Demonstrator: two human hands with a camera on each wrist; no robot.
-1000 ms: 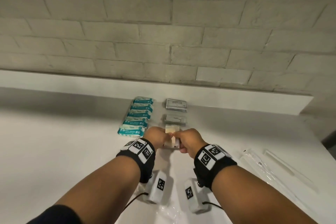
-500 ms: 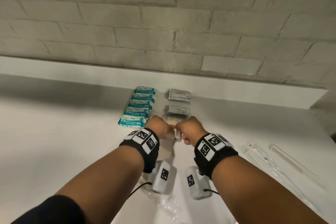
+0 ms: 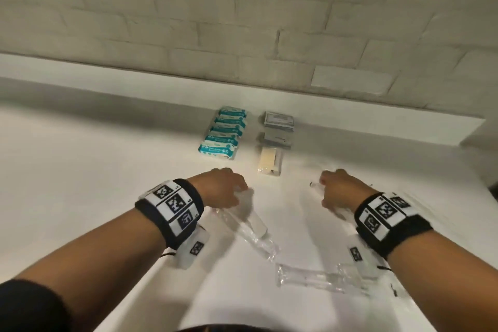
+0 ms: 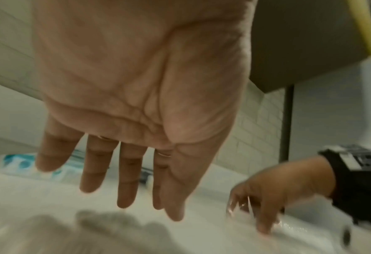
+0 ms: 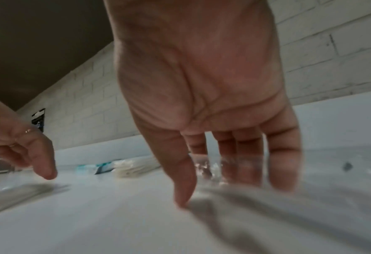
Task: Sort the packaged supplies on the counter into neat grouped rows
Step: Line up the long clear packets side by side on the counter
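Observation:
Both hands are over clear plastic packets on the white counter (image 3: 107, 170). My left hand (image 3: 226, 190) hovers flat, fingers straight (image 4: 125, 180), over the top end of a clear packet holding a white tube (image 3: 252, 225), gripping nothing. My right hand (image 3: 334, 191) reaches down onto another clear packet (image 3: 315, 186). The thumb (image 5: 183, 189) is on one side and the fingers on the other, pinching the wrapper (image 5: 212, 168). At the back lie a row of teal packets (image 3: 225, 133), two grey packets (image 3: 278, 122) and a beige packet (image 3: 270, 161).
A third clear packet (image 3: 315, 279) lies crosswise near the front, between my forearms. The counter ends at a low white ledge (image 3: 161, 91) under a brick wall. Bare counter stretches to the left of the teal row.
Both hands have left the beige packet, which now lies below the grey ones. They pulled back and apart, the left to one clear packet and the right onto another.

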